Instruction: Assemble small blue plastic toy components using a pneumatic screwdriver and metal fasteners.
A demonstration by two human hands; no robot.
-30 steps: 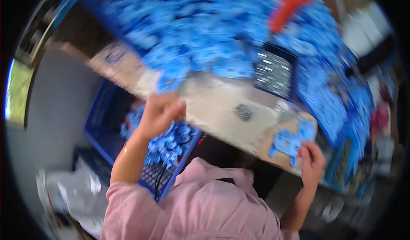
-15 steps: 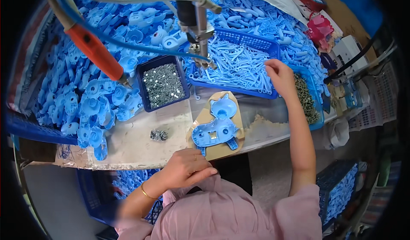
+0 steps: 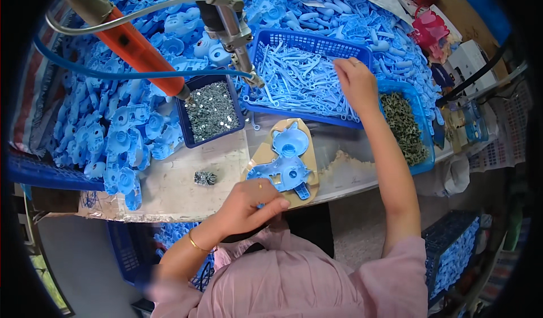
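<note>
A blue plastic animal-shaped shell point(image 3: 294, 172) lies hollow side up on a tan board point(image 3: 264, 153) at the table's near edge. My left hand point(image 3: 253, 203) is curled at the shell's lower left and covers part of it. Its fingers bend out of sight beneath, and whether they hold anything is hidden. Over the right side of a blue basket point(image 3: 317, 116) of thin blue rods point(image 3: 305, 83), my right hand point(image 3: 357, 85) has its fingertips drawn together. What is between them, if anything, is too small to make out.
An orange electric screwdriver point(image 3: 138, 52) hangs with its tip over a dark tray of small screws point(image 3: 212, 111). Beside it hangs a metal tool with hoses point(image 3: 237, 35). A light-blue bin point(image 3: 427, 125) holds small metal parts. Blue shells point(image 3: 121, 142) are heaped left.
My left hand has moved forward over the shell's lower left. The right hand has shifted slightly left above the rods. The orange screwdriver has swung right, and the metal tool sits farther left.
</note>
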